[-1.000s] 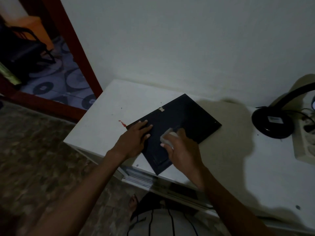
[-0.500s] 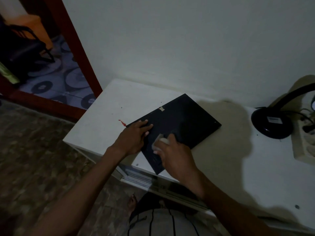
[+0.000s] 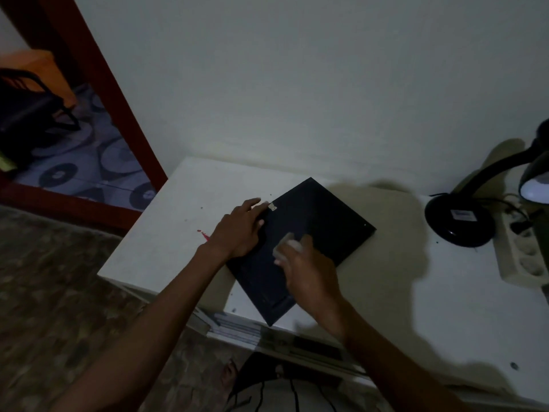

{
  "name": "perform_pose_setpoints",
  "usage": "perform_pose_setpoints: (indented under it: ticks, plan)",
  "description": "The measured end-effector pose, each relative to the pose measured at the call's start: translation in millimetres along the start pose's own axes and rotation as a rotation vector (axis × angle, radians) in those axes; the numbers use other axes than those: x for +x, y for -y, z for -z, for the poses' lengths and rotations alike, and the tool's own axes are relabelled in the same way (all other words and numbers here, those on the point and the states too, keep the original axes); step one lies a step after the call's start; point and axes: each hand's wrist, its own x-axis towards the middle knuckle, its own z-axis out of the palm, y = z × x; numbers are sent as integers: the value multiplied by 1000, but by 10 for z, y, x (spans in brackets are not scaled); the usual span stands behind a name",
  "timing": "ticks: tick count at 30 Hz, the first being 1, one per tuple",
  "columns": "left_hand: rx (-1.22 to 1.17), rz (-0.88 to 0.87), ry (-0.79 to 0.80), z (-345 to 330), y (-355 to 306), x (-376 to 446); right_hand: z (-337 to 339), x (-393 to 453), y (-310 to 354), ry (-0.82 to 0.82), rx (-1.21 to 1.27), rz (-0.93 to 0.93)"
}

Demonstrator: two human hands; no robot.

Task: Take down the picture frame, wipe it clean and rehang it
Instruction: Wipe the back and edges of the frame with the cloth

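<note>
The picture frame [image 3: 300, 248] lies face down on the white bench [image 3: 416, 292]. To wipe it well, rub every corner and keep the frame from sliding. The left hand [image 3: 237, 230] lies flat on the edge at 9 o'clock, fingers straight. The right hand [image 3: 309, 272] sits in the middle, fingers curled around a small cloth [image 3: 286, 243].

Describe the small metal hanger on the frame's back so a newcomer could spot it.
On the white table lies a dark rectangular picture frame, back up. The small pale metal hanger tab sits at its left edge by the left hand, the only bright spot there.
</note>
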Motion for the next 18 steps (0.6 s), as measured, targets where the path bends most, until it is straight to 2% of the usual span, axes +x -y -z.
perform_pose_setpoints:
  ticks: [3,7,10,15,18]
  plan:
    - [-9,-28,66,-8,-5,157,96,137,-164,-23,-26,4]
    - [17,-65,132,-20,33,290,336,537,-545,-179,-58,-291]
    - [8,-70,147,-43,56,352,285,661,-528,-188,-47,-358]
    - [0,-127,87,-47,100,453,-147,352,-22,-49,-53,-131]
    - [-28,-163,85,-1,161,520,-139,441,-132,-23,-112,-60]
